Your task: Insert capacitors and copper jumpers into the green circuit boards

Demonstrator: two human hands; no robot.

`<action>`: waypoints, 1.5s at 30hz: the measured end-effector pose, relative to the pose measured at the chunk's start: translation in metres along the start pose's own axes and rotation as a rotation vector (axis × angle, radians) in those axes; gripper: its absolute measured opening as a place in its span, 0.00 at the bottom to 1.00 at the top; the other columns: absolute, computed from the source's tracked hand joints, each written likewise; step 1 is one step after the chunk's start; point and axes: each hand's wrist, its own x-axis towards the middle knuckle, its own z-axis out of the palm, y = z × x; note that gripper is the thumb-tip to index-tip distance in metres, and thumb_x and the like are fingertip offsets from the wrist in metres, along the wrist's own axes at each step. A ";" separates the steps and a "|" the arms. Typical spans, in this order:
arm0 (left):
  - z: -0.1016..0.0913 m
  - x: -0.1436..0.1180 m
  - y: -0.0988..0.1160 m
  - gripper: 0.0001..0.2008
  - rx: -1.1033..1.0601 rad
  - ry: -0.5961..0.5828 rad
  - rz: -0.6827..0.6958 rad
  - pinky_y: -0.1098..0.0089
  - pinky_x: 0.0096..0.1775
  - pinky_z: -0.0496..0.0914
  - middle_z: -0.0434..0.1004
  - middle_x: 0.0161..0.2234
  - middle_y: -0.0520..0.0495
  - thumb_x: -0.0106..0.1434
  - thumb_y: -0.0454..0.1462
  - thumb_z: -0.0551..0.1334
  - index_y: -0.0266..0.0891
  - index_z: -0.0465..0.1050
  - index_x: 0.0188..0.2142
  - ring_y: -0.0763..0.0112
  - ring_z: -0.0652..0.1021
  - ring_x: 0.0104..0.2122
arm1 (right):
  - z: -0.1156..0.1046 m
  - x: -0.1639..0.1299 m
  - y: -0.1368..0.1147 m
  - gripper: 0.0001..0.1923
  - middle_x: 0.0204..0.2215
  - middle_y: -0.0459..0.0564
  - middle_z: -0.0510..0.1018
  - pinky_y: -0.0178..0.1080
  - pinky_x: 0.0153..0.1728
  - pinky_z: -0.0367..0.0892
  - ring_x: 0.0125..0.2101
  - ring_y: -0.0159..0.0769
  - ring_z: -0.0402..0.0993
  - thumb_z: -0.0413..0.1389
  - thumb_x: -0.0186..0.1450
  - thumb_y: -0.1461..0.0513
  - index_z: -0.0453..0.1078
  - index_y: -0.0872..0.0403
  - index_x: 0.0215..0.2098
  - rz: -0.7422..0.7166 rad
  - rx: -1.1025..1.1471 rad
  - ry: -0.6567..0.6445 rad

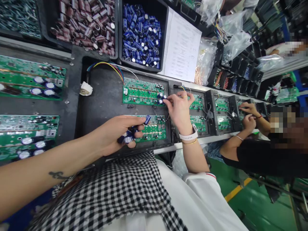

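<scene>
My left hand (122,131) is closed around several blue capacitors (128,139), with one more capacitor (147,120) pinched at the thumb tip. It hovers over the near green circuit board (157,129). My right hand (179,107) reaches to the right end of the far circuit board (141,91). Its thumb and index finger pinch a blue capacitor (160,101) there, beside others standing on the board. Whether that capacitor is seated cannot be made out. Both boards lie in a black tray (103,93).
Behind the tray stand a bin of blue capacitors (141,38) and a bin of brown capacitors (89,25). A printed sheet (181,48) lies beside them. Boards with tall capacitors (39,85) fill the left tray. Farther right, a co-worker's hands (249,112) are over another tray.
</scene>
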 end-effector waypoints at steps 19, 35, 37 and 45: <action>0.014 -0.007 -0.024 0.02 -0.082 -0.006 -0.007 0.80 0.10 0.61 0.73 0.33 0.43 0.62 0.32 0.63 0.32 0.72 0.34 0.77 0.68 0.20 | 0.009 -0.010 -0.001 0.12 0.39 0.55 0.79 0.58 0.58 0.48 0.50 0.48 0.67 0.51 0.71 0.56 0.75 0.51 0.38 -0.001 -0.025 0.071; 0.014 -0.009 -0.036 0.04 -0.149 0.011 0.002 0.81 0.11 0.59 0.68 0.33 0.47 0.63 0.35 0.63 0.34 0.70 0.34 0.78 0.68 0.21 | -0.015 -0.008 -0.013 0.09 0.36 0.51 0.80 0.61 0.58 0.47 0.50 0.50 0.67 0.53 0.69 0.64 0.74 0.51 0.43 0.014 -0.047 -0.028; 0.013 -0.009 -0.037 0.04 -0.155 0.011 -0.005 0.82 0.11 0.58 0.68 0.32 0.47 0.63 0.34 0.63 0.34 0.70 0.34 0.78 0.68 0.21 | -0.020 0.004 -0.018 0.10 0.38 0.52 0.80 0.58 0.55 0.53 0.49 0.50 0.67 0.52 0.69 0.64 0.74 0.51 0.45 -0.023 -0.031 -0.036; 0.005 -0.011 -0.040 0.05 -0.156 -0.052 -0.062 0.85 0.12 0.55 0.68 0.31 0.47 0.64 0.34 0.63 0.33 0.70 0.34 0.81 0.66 0.20 | 0.011 0.053 -0.049 0.14 0.38 0.55 0.78 0.44 0.42 0.65 0.39 0.43 0.72 0.48 0.68 0.71 0.72 0.56 0.45 -0.205 0.035 -0.190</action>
